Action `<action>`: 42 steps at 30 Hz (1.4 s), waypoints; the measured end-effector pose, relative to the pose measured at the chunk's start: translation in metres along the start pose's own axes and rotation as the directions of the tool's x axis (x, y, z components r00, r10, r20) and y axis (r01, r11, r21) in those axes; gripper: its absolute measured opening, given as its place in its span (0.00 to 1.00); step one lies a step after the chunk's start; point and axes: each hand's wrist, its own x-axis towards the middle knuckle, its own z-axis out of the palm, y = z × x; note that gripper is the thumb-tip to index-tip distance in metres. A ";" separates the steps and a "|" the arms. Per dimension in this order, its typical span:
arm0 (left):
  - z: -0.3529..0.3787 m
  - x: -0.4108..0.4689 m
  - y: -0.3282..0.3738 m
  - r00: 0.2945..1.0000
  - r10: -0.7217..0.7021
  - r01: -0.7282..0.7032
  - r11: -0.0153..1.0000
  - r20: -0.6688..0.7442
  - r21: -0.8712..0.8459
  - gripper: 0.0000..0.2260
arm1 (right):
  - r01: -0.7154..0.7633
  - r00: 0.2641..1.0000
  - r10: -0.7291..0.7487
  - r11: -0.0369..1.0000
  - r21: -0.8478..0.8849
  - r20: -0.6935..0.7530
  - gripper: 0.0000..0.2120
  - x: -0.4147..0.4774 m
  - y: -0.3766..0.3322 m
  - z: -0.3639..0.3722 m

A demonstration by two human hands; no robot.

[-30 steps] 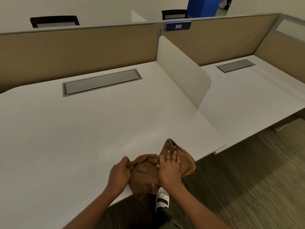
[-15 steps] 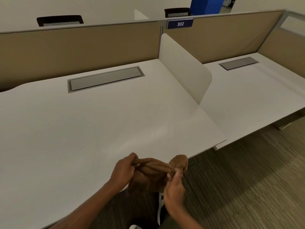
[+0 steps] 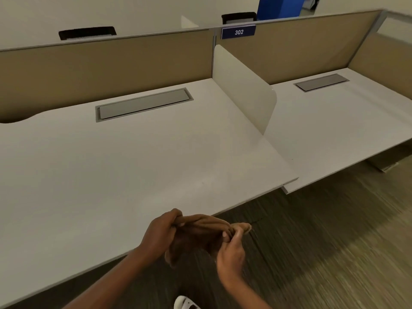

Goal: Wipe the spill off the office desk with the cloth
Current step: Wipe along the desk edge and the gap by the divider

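A brown cloth hangs bunched between my two hands, just off the front edge of the white office desk. My left hand grips its left end at the desk's edge. The right end is pinched by my right hand, held over the floor. I cannot make out any spill on the desk top; only a faint sheen shows near the front right.
A grey cable tray lid is set into the desk's back. A white divider panel separates a second desk to the right. Tan partitions with a "302" sign stand behind. Carpet floor lies below; my white shoe shows.
The cloth lay on the desk's front edge under my right palm; both hands have since lifted it off the desk and gathered it, pulling it back over the floor.
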 end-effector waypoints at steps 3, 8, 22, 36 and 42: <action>0.002 -0.011 0.006 0.999 -0.005 0.004 1.000 -0.035 -0.015 0.17 | 0.078 0.997 -0.079 0.996 0.034 0.004 0.11 -0.002 0.005 -0.002; 0.000 -0.019 0.008 0.997 0.005 -0.004 1.000 -0.075 0.013 0.15 | 0.136 0.991 -0.136 0.987 0.085 0.003 0.10 -0.004 0.008 0.001; -0.025 0.045 -0.034 0.999 0.033 -0.033 0.999 0.040 0.001 0.13 | -0.064 0.986 0.092 0.978 0.196 -0.139 0.09 0.000 -0.021 0.069; -0.004 0.099 -0.073 0.954 0.288 -0.296 0.951 0.089 0.093 0.05 | -0.462 0.795 0.600 0.692 0.554 -0.086 0.37 -0.009 -0.072 0.137; 0.002 0.117 -0.088 0.897 0.426 -0.439 0.891 0.119 0.117 0.06 | -0.440 0.797 0.558 0.798 0.412 -0.230 0.37 -0.004 -0.088 0.164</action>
